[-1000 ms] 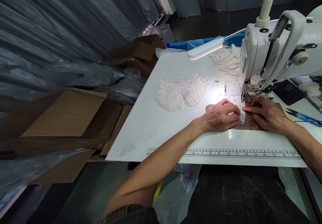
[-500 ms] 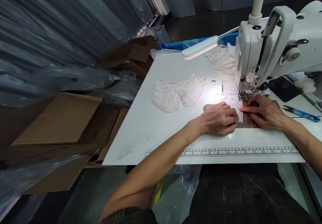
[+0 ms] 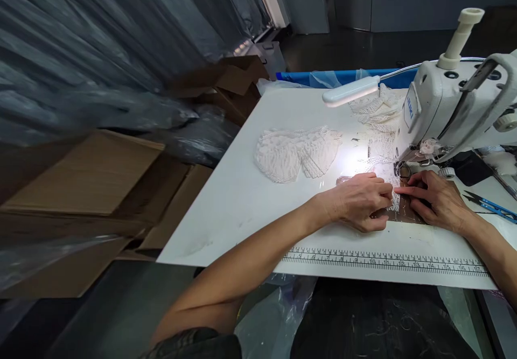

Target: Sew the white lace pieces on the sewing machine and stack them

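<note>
The left hand lies palm down with its fingers curled and drawn close together on the near left part of a white lace piece; whether its fingertips pinch the lace or only press it, I cannot tell. The right hand faces it, index finger stretched out to touch the lace's right edge, thumb held apart below, so the hand is spread rather than pinching. Between the 2 hands, the lace runs over a brown plate and up to the presser foot of a white sewing machine. A pinkish-white rosette sits on the machine just above the foot. Right of the right hand lie blue-handled snips and, farther back, a black flat item. A white lamp lights the spot. Left of the machine, 1 ruffled lace piece lies flat on the white table, with a lace heap behind. A printed ruler follows the near edge. Beyond the table's left side stand open cardboard boxes.
</note>
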`<state>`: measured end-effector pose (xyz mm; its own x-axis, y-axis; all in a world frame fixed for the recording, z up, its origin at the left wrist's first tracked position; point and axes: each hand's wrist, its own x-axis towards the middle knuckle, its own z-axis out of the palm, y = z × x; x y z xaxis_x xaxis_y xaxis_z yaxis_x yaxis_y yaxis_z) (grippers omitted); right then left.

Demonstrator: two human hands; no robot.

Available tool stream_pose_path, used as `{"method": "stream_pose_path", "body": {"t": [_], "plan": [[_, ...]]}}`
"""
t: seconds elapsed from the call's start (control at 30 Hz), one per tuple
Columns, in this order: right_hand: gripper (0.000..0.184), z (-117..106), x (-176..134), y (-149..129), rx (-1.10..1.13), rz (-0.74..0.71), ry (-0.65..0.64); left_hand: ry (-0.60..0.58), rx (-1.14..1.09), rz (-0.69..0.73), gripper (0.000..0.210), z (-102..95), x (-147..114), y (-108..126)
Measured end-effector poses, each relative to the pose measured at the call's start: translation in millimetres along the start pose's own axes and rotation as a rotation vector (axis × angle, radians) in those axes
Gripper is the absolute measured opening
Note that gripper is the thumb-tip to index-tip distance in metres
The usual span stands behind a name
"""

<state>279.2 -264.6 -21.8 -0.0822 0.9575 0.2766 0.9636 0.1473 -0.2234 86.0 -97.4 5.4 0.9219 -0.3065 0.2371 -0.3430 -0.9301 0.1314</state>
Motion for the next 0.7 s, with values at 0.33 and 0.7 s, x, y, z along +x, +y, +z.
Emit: {"method": "stream_pose_path", "body": {"t": [0.33, 0.7], "plan": [[0.038, 2.5, 2.8, -1.1, -0.131, 0.009, 0.026, 0.007, 0.074, -0.035, 0.026, 4.1, -1.5, -2.3], [0.039, 2.9, 8.5, -7.1, -0.229, 0.091, -0.011, 0.019, 0.106, -0.053, 0.033, 5.8, -0.5, -3.7]]}}
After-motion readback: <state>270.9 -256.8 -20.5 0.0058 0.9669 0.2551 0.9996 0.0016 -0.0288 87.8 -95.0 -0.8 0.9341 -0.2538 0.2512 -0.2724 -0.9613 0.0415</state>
